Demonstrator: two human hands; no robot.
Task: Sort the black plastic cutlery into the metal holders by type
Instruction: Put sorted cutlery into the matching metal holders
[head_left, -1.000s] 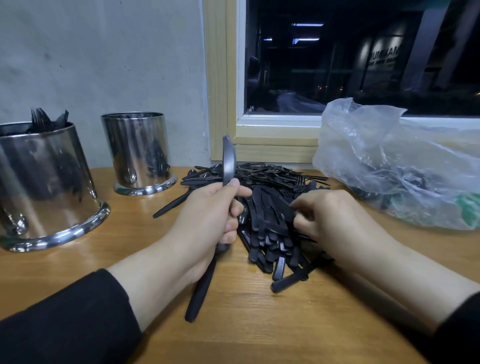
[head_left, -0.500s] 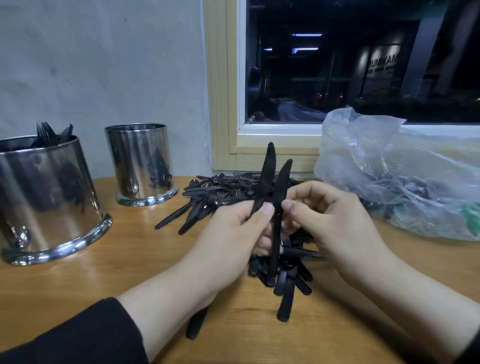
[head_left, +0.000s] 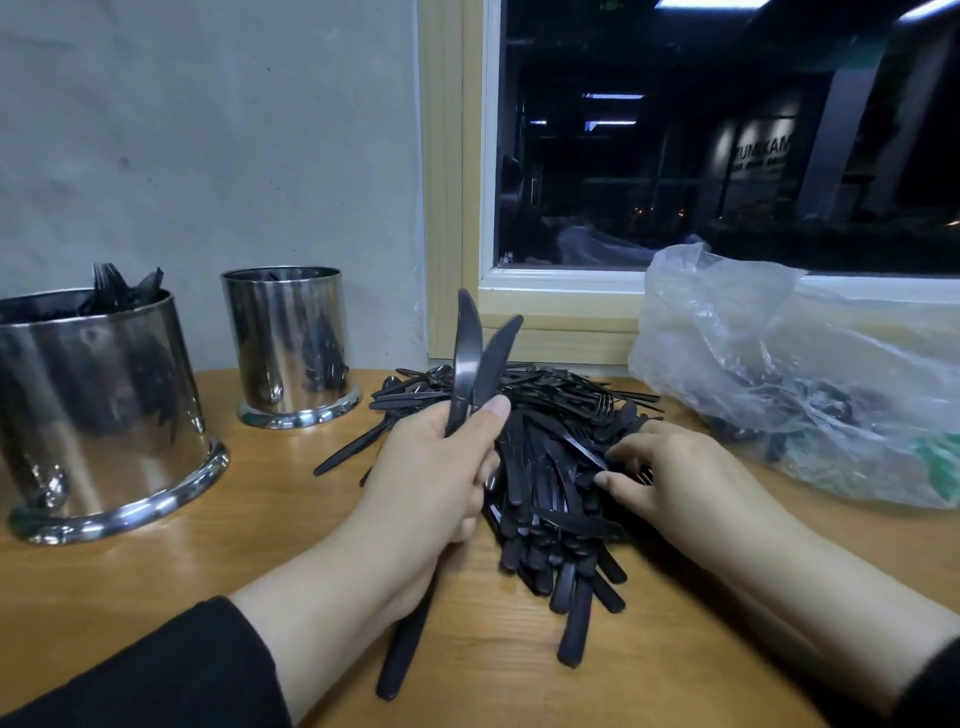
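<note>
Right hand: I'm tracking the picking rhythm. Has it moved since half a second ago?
Yes. The right hand has left the knives that the left hand holds upright and dropped onto the cutlery pile.

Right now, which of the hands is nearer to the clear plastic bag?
The right. The right hand rests on the cutlery pile, just beside the plastic bag. The left hand grips two knives on the pile's far side from it.

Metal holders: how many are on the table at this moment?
2. A large holder stands at the left edge with forks poking out; a smaller holder stands behind it, nearer the cutlery pile. None looks hidden.
</note>
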